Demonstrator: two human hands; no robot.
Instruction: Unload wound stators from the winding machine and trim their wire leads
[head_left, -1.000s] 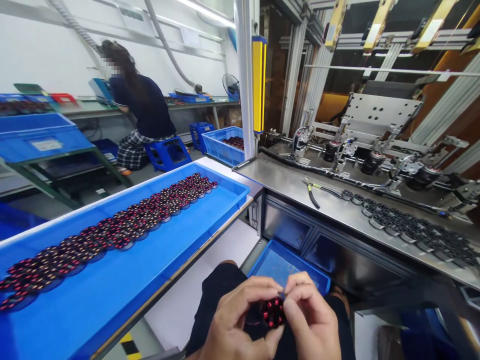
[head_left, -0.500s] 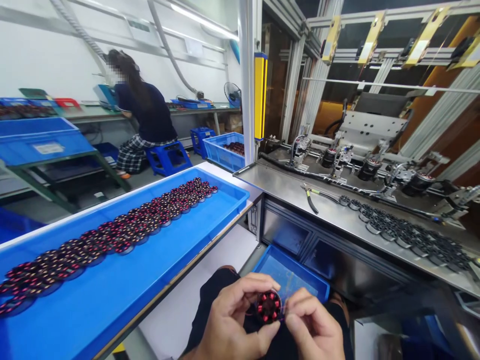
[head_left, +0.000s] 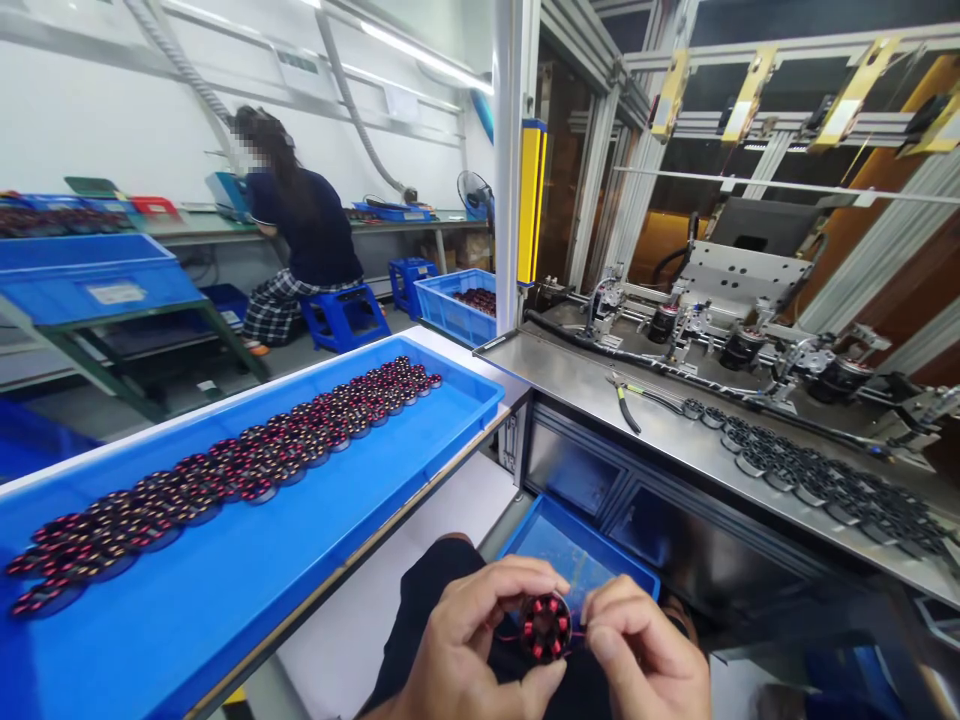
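Between the thumb and fingers of my left hand is a round motor stator, black with red wire coils, its open face turned toward me. Thin reddish wire ends stick out from its sides. My right hand is just to the right of it, thumb and forefinger pinched on a wire end of the stator. Both hands are above my lap. To the left, a long blue tray holds rows of similar wound stators.
On the steel bench at right lie wire cutters and many black unwound stators. Behind them stands a winding machine. A blue bin sits below. A person sits on a blue stool at the far bench.
My right hand has moved slightly right, away from the stator, with the fingers still pinched. The left hand and stator have shifted slightly right in the view.
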